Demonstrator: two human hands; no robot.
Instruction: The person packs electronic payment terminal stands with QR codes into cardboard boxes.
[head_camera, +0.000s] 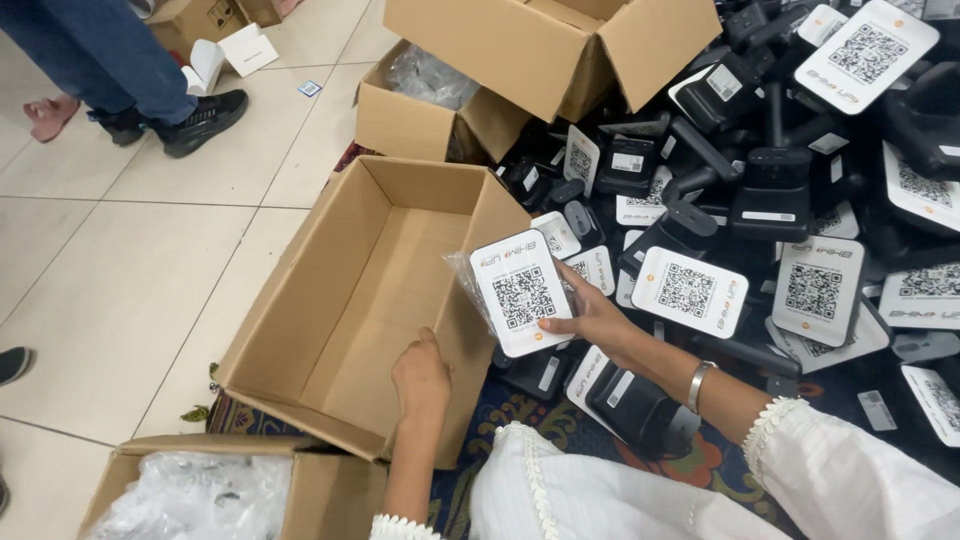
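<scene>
so, head view: right hand (590, 318) grips a white code-printed stand (521, 293) by its lower edge, held just over the near wall of the open cardboard box (300, 330). left hand (420, 375) rests closed on that wall, steadying it. best to lower the stand flat into a corner. the box looks bare inside. 1 box at bottom left (330, 490) holds clear plastic wrap (200, 495); a pile of stands (780, 200) lies right.
</scene>
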